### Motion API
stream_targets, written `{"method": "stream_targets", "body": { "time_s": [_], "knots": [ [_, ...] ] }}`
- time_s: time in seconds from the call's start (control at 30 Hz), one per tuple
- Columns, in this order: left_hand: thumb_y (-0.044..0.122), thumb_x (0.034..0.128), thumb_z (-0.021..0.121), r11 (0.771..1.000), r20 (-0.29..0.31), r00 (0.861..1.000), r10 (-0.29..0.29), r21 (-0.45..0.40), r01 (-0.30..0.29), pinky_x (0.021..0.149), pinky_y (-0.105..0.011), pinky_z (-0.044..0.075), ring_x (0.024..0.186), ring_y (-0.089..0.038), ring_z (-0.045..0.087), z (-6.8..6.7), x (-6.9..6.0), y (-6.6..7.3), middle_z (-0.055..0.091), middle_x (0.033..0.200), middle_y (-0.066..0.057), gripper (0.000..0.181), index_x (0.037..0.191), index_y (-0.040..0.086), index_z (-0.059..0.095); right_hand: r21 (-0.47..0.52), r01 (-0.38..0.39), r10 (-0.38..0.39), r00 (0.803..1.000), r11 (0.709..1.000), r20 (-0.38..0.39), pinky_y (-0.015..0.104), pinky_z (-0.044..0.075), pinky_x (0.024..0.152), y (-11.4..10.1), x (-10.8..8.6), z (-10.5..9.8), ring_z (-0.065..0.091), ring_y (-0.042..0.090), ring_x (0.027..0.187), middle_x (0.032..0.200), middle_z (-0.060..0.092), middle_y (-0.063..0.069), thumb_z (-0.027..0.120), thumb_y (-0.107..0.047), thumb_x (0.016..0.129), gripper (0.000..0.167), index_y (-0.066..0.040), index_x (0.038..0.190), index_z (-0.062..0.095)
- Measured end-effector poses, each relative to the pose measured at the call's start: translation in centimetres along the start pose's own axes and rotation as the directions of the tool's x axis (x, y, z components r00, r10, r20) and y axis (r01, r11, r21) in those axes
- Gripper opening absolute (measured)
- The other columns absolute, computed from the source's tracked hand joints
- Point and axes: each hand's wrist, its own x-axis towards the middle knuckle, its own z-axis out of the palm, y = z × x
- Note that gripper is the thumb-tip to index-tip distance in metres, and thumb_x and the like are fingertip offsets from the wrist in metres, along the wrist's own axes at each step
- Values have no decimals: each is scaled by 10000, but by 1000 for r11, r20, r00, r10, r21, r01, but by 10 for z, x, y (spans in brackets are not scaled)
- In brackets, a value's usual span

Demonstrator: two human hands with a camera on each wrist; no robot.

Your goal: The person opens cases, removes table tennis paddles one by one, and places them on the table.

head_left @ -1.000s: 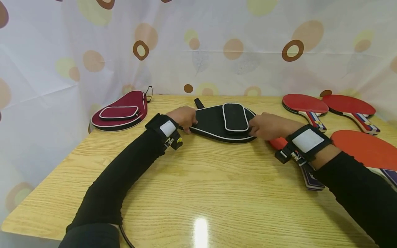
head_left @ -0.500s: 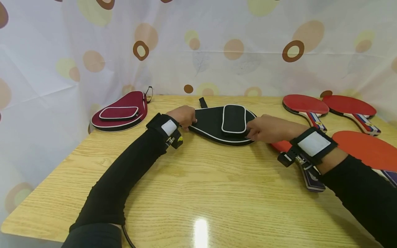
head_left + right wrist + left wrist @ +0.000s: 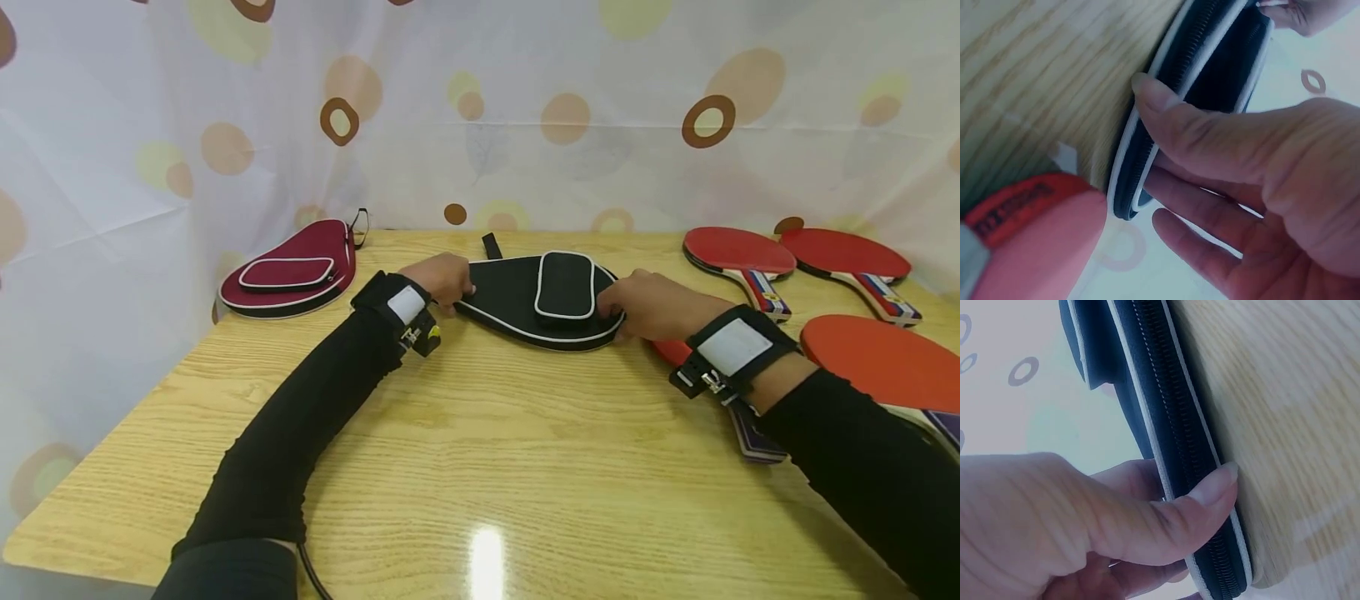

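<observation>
A black table tennis bat case (image 3: 502, 292) with white piping and a small raised pocket (image 3: 564, 285) lies at the far middle of the table in the head view. My left hand (image 3: 441, 280) grips its narrow left end. In the left wrist view, the thumb (image 3: 1204, 494) presses on the zipped side wall, with fingers behind the case. At the wide right end, my right hand (image 3: 656, 307) holds the rim beside the pocket. The right wrist view has that thumb (image 3: 1160, 103) on the zip (image 3: 1141, 147) and fingers on the opposite face.
A dark red bat case (image 3: 288, 271) lies at the back left. Two red bats (image 3: 738, 250) are at the back right. An orange-red bat (image 3: 881, 358) lies nearer on the right; another bat (image 3: 759, 446) is partly hidden under my right forearm. A patterned curtain (image 3: 420, 108) hangs behind.
The black case has turned slightly, its wide end shifting a little toward me and its strap rightward. My right hand has moved from the pocket's edge to the outer rim. My left hand stays put.
</observation>
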Motion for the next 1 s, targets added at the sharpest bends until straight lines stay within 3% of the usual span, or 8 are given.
{"method": "stream_targets", "body": {
  "time_s": [0.1,0.23,0.33,0.47,0.6,0.83,1.0],
  "knots": [
    [87,974,667,1000,24,1000,-4,0,4,775,-278,363,874,-174,462,-1,0,-2,673,1229,-110,363,1333,36,653,-8,-5,5,1000,1000,-20,470,557,804,-4,3,-1,691,312,941,969,739,113,878,-3,713,307,-10,990,745],
    [96,988,634,999,85,996,-20,29,18,779,-289,350,917,-187,462,-3,1,-1,616,1336,-94,446,1428,58,570,-33,7,-8,999,999,-34,443,556,762,-7,5,-1,678,242,852,874,725,55,902,-13,681,268,-43,894,741],
    [89,991,583,998,127,991,-34,58,27,774,-300,341,973,-215,481,-3,2,1,584,1316,-102,453,1441,44,552,-35,7,-8,999,999,-33,424,547,740,-7,6,-1,652,206,811,837,707,26,903,-20,684,250,-64,864,735],
    [38,959,514,997,135,990,-36,68,27,782,-322,342,1001,-246,488,-3,1,7,546,1154,-114,346,1290,30,616,-48,6,-7,1000,999,-29,403,540,714,-8,7,-1,624,180,764,797,693,6,904,-28,688,235,-81,845,737],
    [-1,916,490,999,121,992,-22,42,17,741,-322,344,912,-233,487,-3,1,12,523,1002,-86,224,1101,35,610,-62,14,-16,999,998,-33,387,530,692,-9,8,-1,598,168,732,757,676,-17,912,-48,683,227,-101,815,736],
    [117,881,625,996,126,990,71,53,-78,717,-307,332,832,-194,460,-7,-3,25,487,916,-39,120,994,76,615,-60,2,-3,1000,998,-29,376,506,678,-13,6,-1,568,177,722,725,643,-25,915,-64,690,224,-115,780,716],
    [136,863,640,995,136,988,70,55,-78,676,-299,321,793,-184,453,-5,-5,31,456,856,-22,83,891,108,568,-58,13,-15,999,998,-43,369,500,663,-17,6,1,573,178,718,713,643,-30,924,-67,670,240,-118,744,701]
  ]
}}
